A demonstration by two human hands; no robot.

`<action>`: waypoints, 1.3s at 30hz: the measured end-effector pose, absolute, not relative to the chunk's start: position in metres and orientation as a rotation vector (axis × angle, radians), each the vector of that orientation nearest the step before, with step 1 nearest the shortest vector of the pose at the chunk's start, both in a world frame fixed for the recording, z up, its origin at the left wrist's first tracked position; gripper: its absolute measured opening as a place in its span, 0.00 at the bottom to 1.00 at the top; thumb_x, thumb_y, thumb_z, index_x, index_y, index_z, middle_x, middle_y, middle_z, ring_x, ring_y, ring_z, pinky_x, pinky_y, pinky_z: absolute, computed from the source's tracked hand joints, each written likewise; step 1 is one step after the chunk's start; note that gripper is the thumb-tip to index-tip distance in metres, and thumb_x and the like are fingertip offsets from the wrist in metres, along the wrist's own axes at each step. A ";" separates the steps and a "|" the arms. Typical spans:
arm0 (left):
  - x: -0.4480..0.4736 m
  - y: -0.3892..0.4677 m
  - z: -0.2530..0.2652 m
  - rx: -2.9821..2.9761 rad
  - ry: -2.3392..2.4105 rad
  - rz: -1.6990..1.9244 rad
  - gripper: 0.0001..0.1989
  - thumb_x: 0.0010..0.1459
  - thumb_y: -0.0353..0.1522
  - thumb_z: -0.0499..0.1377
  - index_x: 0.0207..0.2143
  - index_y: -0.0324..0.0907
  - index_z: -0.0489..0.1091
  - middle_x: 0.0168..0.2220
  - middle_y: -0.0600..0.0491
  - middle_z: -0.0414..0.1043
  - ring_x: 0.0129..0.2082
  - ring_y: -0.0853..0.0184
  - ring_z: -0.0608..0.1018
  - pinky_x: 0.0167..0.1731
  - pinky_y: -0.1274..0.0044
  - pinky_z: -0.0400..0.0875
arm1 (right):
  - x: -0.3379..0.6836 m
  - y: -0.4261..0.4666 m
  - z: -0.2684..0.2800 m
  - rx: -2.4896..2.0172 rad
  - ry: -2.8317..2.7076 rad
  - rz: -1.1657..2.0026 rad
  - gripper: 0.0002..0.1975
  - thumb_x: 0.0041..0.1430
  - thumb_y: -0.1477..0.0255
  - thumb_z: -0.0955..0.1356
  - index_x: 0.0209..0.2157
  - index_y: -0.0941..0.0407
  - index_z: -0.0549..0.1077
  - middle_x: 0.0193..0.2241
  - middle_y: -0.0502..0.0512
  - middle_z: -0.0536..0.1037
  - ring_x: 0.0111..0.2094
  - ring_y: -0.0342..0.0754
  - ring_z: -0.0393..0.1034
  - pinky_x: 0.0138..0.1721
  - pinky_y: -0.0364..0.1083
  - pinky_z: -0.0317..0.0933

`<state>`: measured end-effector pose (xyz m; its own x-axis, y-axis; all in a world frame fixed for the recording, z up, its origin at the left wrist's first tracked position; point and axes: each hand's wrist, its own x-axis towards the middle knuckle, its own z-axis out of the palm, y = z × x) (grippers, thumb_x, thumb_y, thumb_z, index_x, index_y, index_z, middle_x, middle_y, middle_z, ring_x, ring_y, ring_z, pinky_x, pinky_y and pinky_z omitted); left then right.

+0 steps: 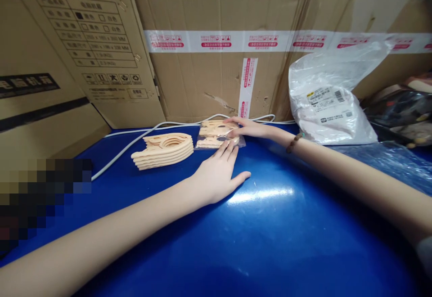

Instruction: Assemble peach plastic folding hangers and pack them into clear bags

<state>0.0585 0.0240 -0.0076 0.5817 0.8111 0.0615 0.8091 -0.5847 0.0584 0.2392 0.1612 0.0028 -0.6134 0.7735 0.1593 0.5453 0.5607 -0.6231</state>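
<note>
A clear plastic packet (209,131) with beige, cut-out pieces inside lies on the blue table by the cardboard wall. My left hand (219,173) is palm down, its fingertips on the packet's near edge and its thumb stretched to the right. From the right, my right hand (251,128) reaches over the packet's right side, fingers apart and fingertips touching it; part of the packet is hidden under both hands. Left of the packet sits a stack of several beige curved pieces (168,149) that look like folded hangers, with no wrapping visible.
Large cardboard boxes (202,81) stand along the back and left of the blue table (256,243). A white cable (131,146) runs behind the stack. At the right are a white plastic bag (324,130) with a label and loose clear plastic (401,162).
</note>
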 end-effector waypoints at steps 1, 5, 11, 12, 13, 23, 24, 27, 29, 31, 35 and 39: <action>0.059 0.027 -0.008 2.758 1.410 0.141 0.39 0.66 0.50 0.43 0.67 0.29 0.44 0.69 0.42 0.35 0.69 0.57 0.42 0.65 0.65 0.49 | 0.240 0.163 0.003 -1.065 -2.385 0.741 0.30 0.55 0.65 0.69 0.59 0.58 0.64 0.57 0.61 0.69 0.56 0.57 0.64 0.59 0.57 0.55; 0.060 0.034 -0.010 2.753 1.389 0.201 0.39 0.66 0.50 0.44 0.67 0.29 0.46 0.69 0.42 0.35 0.69 0.58 0.42 0.65 0.65 0.48 | 0.243 0.170 0.002 -1.047 -2.402 0.667 0.30 0.54 0.62 0.70 0.57 0.58 0.66 0.57 0.60 0.70 0.57 0.57 0.63 0.60 0.57 0.53; 0.053 0.034 -0.006 2.845 1.296 0.208 0.34 0.67 0.47 0.45 0.65 0.31 0.51 0.69 0.38 0.40 0.68 0.54 0.46 0.64 0.63 0.53 | 0.249 0.165 0.008 -1.037 -2.384 0.410 0.29 0.53 0.58 0.70 0.54 0.58 0.70 0.54 0.62 0.72 0.55 0.58 0.65 0.58 0.57 0.54; 0.051 0.032 -0.005 2.863 1.279 0.208 0.34 0.67 0.47 0.46 0.65 0.31 0.52 0.69 0.37 0.40 0.68 0.53 0.47 0.63 0.62 0.53 | 0.252 0.162 0.011 -1.038 -2.367 0.357 0.27 0.55 0.57 0.69 0.53 0.56 0.70 0.54 0.60 0.73 0.55 0.57 0.65 0.58 0.57 0.54; 0.049 0.030 -0.003 2.880 1.265 0.209 0.33 0.67 0.47 0.46 0.65 0.32 0.53 0.69 0.37 0.41 0.68 0.52 0.47 0.63 0.62 0.53 | 0.257 0.158 0.015 -1.040 -2.347 0.305 0.25 0.57 0.57 0.67 0.53 0.55 0.71 0.53 0.59 0.73 0.55 0.57 0.65 0.57 0.58 0.54; -0.006 0.012 0.048 2.968 1.428 0.123 0.36 0.64 0.48 0.49 0.66 0.35 0.50 0.68 0.39 0.45 0.67 0.50 0.52 0.62 0.59 0.54 | 0.289 0.065 0.061 -1.007 -2.525 -0.220 0.16 0.63 0.61 0.63 0.46 0.55 0.74 0.45 0.62 0.74 0.49 0.58 0.67 0.50 0.57 0.62; -0.018 0.017 0.053 2.942 1.504 0.091 0.38 0.63 0.51 0.49 0.66 0.36 0.50 0.68 0.40 0.46 0.67 0.50 0.53 0.61 0.58 0.55 | 0.289 0.050 0.062 -1.007 -2.557 -0.304 0.17 0.64 0.61 0.62 0.46 0.55 0.74 0.46 0.62 0.74 0.49 0.58 0.67 0.49 0.57 0.62; -0.056 0.035 0.059 2.837 1.660 -0.001 0.50 0.55 0.59 0.52 0.66 0.31 0.49 0.67 0.34 0.48 0.65 0.45 0.55 0.60 0.57 0.56 | 0.282 0.009 0.057 -0.990 -2.626 -0.514 0.15 0.65 0.62 0.61 0.45 0.52 0.74 0.47 0.61 0.74 0.48 0.60 0.67 0.48 0.59 0.61; -0.079 0.045 0.058 2.839 1.654 0.074 0.48 0.57 0.58 0.49 0.66 0.30 0.49 0.66 0.36 0.50 0.65 0.45 0.57 0.60 0.57 0.57 | 0.278 -0.012 0.050 -0.976 -2.671 -0.541 0.14 0.64 0.63 0.61 0.46 0.50 0.74 0.47 0.59 0.75 0.46 0.59 0.69 0.47 0.58 0.62; -0.096 0.053 0.053 2.836 1.635 0.154 0.47 0.58 0.58 0.49 0.66 0.32 0.49 0.65 0.38 0.54 0.63 0.47 0.62 0.58 0.61 0.62 | 0.277 -0.024 0.043 -0.986 -2.725 -0.498 0.16 0.64 0.60 0.61 0.47 0.49 0.74 0.47 0.59 0.76 0.45 0.58 0.70 0.45 0.57 0.64; -0.115 0.063 0.042 2.780 1.695 0.245 0.50 0.52 0.61 0.53 0.66 0.36 0.51 0.63 0.41 0.60 0.59 0.47 0.68 0.55 0.63 0.68 | 0.308 -0.019 0.039 -1.274 -2.631 -0.599 0.24 0.64 0.56 0.58 0.50 0.54 0.74 0.43 0.63 0.79 0.40 0.61 0.74 0.41 0.60 0.66; -0.112 0.061 0.043 2.744 1.713 0.272 0.50 0.52 0.61 0.52 0.66 0.37 0.50 0.64 0.40 0.58 0.61 0.46 0.65 0.56 0.62 0.66 | 0.377 0.006 0.040 -2.065 -2.054 -0.589 0.26 0.53 0.46 0.61 0.22 0.52 0.76 0.24 0.66 0.80 0.22 0.60 0.73 0.21 0.55 0.57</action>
<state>-0.1123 0.0608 0.0429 0.4306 0.8809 0.1966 0.8984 -0.4391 0.0000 0.3773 0.0056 0.0403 -0.0270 0.9202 0.3904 0.9873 -0.0366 0.1545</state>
